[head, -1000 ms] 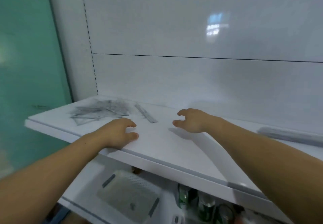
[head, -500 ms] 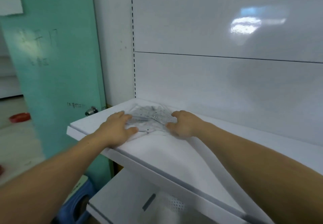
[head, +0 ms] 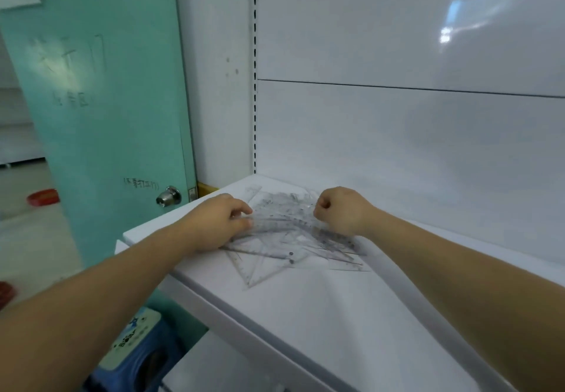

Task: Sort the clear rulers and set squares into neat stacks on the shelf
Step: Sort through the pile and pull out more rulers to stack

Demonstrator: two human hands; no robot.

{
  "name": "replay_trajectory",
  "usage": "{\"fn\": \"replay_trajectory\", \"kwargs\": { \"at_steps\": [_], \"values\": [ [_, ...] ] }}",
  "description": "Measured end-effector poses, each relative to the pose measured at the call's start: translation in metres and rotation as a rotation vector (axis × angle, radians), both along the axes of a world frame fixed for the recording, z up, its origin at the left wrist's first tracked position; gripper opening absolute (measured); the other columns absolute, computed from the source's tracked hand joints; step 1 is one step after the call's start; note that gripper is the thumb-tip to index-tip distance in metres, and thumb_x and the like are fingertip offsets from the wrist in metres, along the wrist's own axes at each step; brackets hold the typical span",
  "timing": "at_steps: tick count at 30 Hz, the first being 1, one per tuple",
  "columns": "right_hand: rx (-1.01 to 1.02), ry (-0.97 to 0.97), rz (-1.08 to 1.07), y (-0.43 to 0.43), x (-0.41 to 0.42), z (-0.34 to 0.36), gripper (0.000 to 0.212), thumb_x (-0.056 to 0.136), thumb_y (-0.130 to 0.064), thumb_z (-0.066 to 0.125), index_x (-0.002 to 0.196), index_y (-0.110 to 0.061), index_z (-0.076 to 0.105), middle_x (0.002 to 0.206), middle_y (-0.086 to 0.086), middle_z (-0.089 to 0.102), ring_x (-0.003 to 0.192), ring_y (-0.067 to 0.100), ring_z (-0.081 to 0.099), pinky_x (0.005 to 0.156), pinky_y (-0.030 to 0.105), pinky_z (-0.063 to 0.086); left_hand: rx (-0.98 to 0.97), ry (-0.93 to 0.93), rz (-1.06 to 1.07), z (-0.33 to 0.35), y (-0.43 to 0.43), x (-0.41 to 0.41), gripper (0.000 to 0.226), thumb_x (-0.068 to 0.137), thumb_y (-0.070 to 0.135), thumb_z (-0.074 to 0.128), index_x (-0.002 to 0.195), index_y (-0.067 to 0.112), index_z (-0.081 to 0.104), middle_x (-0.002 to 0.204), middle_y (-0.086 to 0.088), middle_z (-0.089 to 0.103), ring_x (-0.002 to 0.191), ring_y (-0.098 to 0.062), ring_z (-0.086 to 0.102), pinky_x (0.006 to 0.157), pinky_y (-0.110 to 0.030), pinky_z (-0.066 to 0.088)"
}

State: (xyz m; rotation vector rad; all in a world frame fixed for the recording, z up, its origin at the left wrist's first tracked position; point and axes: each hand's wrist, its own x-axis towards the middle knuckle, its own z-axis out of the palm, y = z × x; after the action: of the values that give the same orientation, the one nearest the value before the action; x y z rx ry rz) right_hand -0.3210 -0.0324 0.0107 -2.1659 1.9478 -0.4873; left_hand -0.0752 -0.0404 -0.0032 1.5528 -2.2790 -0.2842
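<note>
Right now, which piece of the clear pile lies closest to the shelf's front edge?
The triangular set square, whose corner juts forward out of the pile; the rest lie further back.

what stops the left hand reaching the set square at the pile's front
Probably nothing, so yes: the set square lies just beside the left hand, with only bare shelf between them.

both arms reach forward, left hand (head: 218, 223) and right hand (head: 344, 211) palm-down, fingers (head: 242, 208) curled (grip unclear).

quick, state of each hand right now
Left hand: pinching the edge of the ruler pile.
Right hand: fingers curled over the pile; grip cannot be told.
</note>
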Motion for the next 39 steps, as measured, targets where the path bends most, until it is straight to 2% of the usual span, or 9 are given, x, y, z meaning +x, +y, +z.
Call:
{"fn": "replay_trajectory", "kwargs": {
  "at_steps": [3,6,11,16,21,25,29,32,39],
  "values": [
    [-0.104,0.004,-0.105,0.005,-0.003,-0.003,0.019,0.097,-0.021,0.042,0.098,-0.008,0.056,0.094,0.006,0.059,0.085,0.022,0.051,0.069,0.028,0.038,-0.034,0.075,-0.036,0.001,-0.008,0.004,0.043,0.085,0.034,0.066,0.126,0.022,0.056,0.102,0.004,0.051,0.087,-0.008,0.048,0.078,-0.022,0.034],
    [-0.148,-0.027,-0.212,0.019,-0.002,-0.005,0.026,0.101,-0.024,0.034,0.109,-0.008,0.052,0.102,0.013,0.063,0.086,0.028,0.054,0.071,0.032,0.043,-0.028,0.136,-0.049,0.001,-0.015,0.007,0.059,0.082,0.029,0.07,0.135,0.018,0.047,0.1,0.002,0.041,0.086,-0.01,0.044,0.079,-0.022,0.033],
    [-0.098,0.029,-0.291,0.056,0.006,-0.007,0.056,0.095,-0.057,0.034,0.138,-0.023,0.037,0.128,0.007,0.055,0.117,0.027,0.05,0.093,0.036,0.039,-0.064,0.3,-0.154,0.003,-0.01,0.013,0.055,0.088,0.024,0.064,0.139,0.02,0.041,0.108,0.004,0.036,0.091,-0.011,0.046,0.086,-0.021,0.035],
    [-0.28,0.153,-0.414,0.105,0.005,-0.006,0.053,0.097,-0.051,0.033,0.141,-0.022,0.035,0.123,0.004,0.059,0.109,0.028,0.056,0.09,0.036,0.042,-0.151,0.464,-0.309,0.006,-0.001,0.0,0.05,0.089,0.021,0.063,0.135,0.026,0.045,0.103,0.009,0.046,0.083,-0.003,0.05,0.068,-0.009,0.036],
    [-0.327,0.215,-0.558,0.165,-0.019,-0.016,0.051,0.098,-0.047,0.032,0.144,-0.027,0.03,0.123,0.002,0.053,0.11,0.024,0.053,0.091,0.037,0.04,-0.046,0.566,-0.464,0.001,0.029,-0.04,0.051,0.087,0.018,0.065,0.134,0.023,0.046,0.097,0.004,0.055,0.079,-0.01,0.05,0.072,-0.015,0.039],
    [-0.31,0.164,-0.727,0.23,-0.051,-0.024,0.054,0.098,-0.046,0.034,0.148,-0.027,0.026,0.13,0.002,0.049,0.116,0.022,0.05,0.097,0.037,0.038,0.073,0.566,-0.559,-0.005,0.067,-0.086,0.049,0.087,0.021,0.066,0.132,0.024,0.048,0.089,0.009,0.056,0.075,-0.009,0.052,0.073,-0.022,0.043],
    [-0.336,0.172,-0.881,0.309,-0.093,-0.027,0.049,0.096,-0.045,0.041,0.141,-0.024,0.04,0.129,0.0,0.055,0.115,0.019,0.052,0.098,0.037,0.04,0.128,0.487,-0.706,-0.013,0.123,-0.143,0.049,0.087,0.026,0.065,0.133,0.027,0.047,0.09,0.012,0.057,0.082,-0.003,0.054,0.071,-0.015,0.041],
    [-0.309,0.231,-0.994,0.373,-0.129,-0.032,0.049,0.096,-0.046,0.042,0.139,-0.023,0.043,0.131,0.001,0.052,0.117,0.02,0.051,0.099,0.038,0.04,0.182,0.408,-0.796,-0.018,0.173,-0.196,0.049,0.088,0.03,0.062,0.135,0.028,0.045,0.092,0.014,0.057,0.086,-0.001,0.052,0.074,-0.018,0.038],
    [-0.211,0.262,-1.101,0.523,-0.226,-0.032,0.049,0.098,-0.045,0.038,0.142,-0.023,0.039,0.133,0.003,0.051,0.118,0.022,0.051,0.098,0.041,0.041,0.21,0.33,-0.856,-0.02,0.302,-0.326,0.051,0.089,0.032,0.06,0.137,0.025,0.044,0.098,0.014,0.057,0.097,-0.011,0.053,0.085,-0.023,0.038]
  ]
}}
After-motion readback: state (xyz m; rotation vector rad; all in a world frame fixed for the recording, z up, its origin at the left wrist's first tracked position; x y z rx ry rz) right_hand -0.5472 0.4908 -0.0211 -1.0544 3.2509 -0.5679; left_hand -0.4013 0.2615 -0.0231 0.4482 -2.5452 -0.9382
